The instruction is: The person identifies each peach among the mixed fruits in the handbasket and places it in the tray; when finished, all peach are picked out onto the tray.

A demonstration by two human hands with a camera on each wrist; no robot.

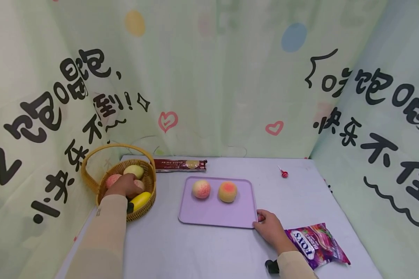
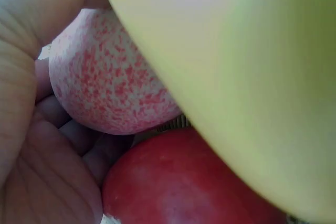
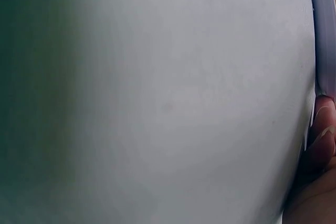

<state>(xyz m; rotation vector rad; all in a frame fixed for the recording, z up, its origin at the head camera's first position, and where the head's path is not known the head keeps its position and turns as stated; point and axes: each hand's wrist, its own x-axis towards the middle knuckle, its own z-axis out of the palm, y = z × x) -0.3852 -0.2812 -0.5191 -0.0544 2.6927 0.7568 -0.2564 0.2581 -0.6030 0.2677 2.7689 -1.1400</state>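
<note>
My left hand (image 1: 125, 186) reaches into a wicker basket (image 1: 150, 209). Its thumb and fingers curl round a red-speckled peach (image 2: 110, 77), as the left wrist view shows. Against it lie a smooth red fruit (image 2: 178, 182) and a large blurred yellow-green fruit (image 2: 252, 77). Also in the basket are a pale yellow fruit (image 1: 134, 171), a pinkish one (image 1: 112, 180) and a long bright yellow fruit (image 1: 141, 200). My right hand (image 1: 272, 229) pinches the near right corner of a lilac tray (image 1: 216, 215). On the tray sit a speckled peach (image 1: 201, 189) and an orange-yellow peach (image 1: 227, 192).
Right of the tray, a purple snack bag (image 1: 317, 244) lies close to my right wrist. A red lollipop (image 1: 284, 173) is at the back right. Behind the tray lies a long brown packet (image 1: 180, 165), beside the basket. Printed curtains (image 1: 216, 97) enclose the table.
</note>
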